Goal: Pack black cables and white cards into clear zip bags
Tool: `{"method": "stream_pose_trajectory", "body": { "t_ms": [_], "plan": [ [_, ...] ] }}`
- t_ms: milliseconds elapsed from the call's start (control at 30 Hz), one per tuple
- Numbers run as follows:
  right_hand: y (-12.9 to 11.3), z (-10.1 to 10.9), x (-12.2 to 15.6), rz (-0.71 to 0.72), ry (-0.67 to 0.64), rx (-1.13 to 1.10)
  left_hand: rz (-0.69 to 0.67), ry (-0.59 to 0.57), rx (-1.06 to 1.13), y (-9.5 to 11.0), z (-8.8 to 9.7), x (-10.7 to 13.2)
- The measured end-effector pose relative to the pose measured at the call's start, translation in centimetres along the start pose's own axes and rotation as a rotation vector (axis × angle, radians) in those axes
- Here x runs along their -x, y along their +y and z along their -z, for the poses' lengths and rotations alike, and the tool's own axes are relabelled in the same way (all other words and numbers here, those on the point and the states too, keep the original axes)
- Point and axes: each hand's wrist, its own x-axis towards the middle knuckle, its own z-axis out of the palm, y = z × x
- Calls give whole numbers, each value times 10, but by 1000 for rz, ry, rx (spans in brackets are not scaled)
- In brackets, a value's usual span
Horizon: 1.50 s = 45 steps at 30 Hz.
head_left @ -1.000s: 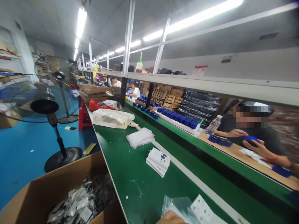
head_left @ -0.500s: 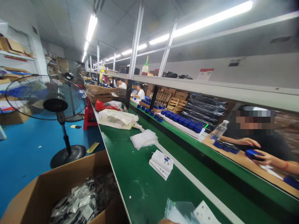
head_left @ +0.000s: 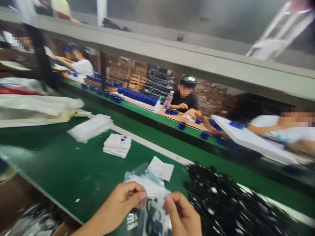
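Observation:
A clear plastic bag (head_left: 144, 218) with a black cable (head_left: 149, 211) inside lies between my hands at the bottom middle. My left hand (head_left: 123, 201) pinches its upper left edge between thumb and fingers. On the opposite side, my right hand (head_left: 183, 213) grips the bag's right edge the same way. More clear bags (head_left: 140, 178) lie flat just beyond my fingers. A white printed sheet (head_left: 161, 168) rests behind them. To the right of my right hand spreads a large heap of black cables (head_left: 221, 203).
Farther left on the green table (head_left: 64, 170) are a stack of white booklets (head_left: 117, 146) and white sheets (head_left: 91, 127). A carton (head_left: 14, 200) of bagged items stands below the left edge. Co-workers sit across, beyond blue round items (head_left: 140, 95). A shelf (head_left: 157, 46) runs overhead.
My view has swung right and down. Both hands are now in sight, holding the bag with the cable; before, only a bit of a hand showed. The cable heap has come into view.

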Motion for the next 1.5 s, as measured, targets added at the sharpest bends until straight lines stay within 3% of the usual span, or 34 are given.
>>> {"method": "stream_pose_trajectory", "body": {
  "t_ms": [200, 333, 433, 600, 833, 967, 1133, 1500],
  "plan": [
    [13, -1, 7, 72, 164, 17, 21, -67, -96, -12, -5, -11],
    [17, -5, 10, 96, 203, 33, -14, 36, -281, -10, -11, -10],
    [20, -7, 8, 59, 157, -32, -43, 89, -324, -4, -12, -8],
    [20, -9, 5, 121, 60, -163, -54, 60, -236, 0, -14, -7],
    [23, -17, 10, 126, 126, -174, 76, -56, 49, -17, -28, -7],
    [25, -20, 15, 121, 137, -145, 57, 2, -17, -15, -32, -6],
    [26, -14, 18, 9, 98, -176, 110, -3, -18, -9, -30, -6],
    [30, -11, 23, 55, 110, -149, 96, 37, -22, -9, -31, -3]
  ]
}}
